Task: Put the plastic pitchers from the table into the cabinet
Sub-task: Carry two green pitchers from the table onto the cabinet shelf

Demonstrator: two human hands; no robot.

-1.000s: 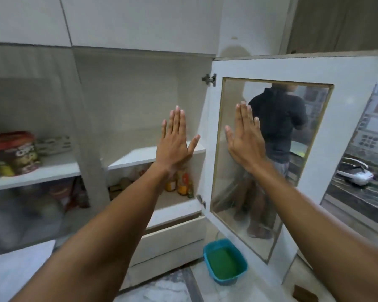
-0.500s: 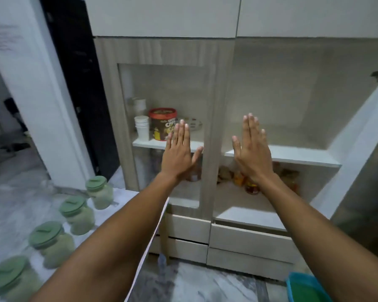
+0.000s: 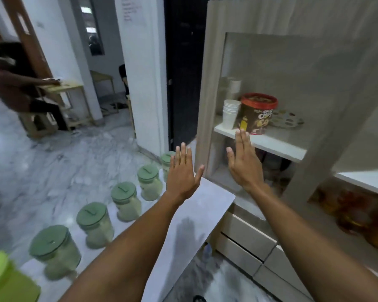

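Both hands raised flat, fingers straight, holding nothing: left hand (image 3: 182,176) above the table (image 3: 205,205), right hand (image 3: 244,163) before the cabinet (image 3: 207,94). Five green-lidded pitchers (image 3: 123,200) line the table.

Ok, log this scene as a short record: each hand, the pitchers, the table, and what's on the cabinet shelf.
left hand: open, raised, holds nothing
right hand: open, raised, holds nothing
pitchers: five in view, green lids, upright
table: carries the pitchers in a row along its left side
cabinet: glass front, no pitcher visible inside
shelf items: stacked white cups beside a red-lidded tub
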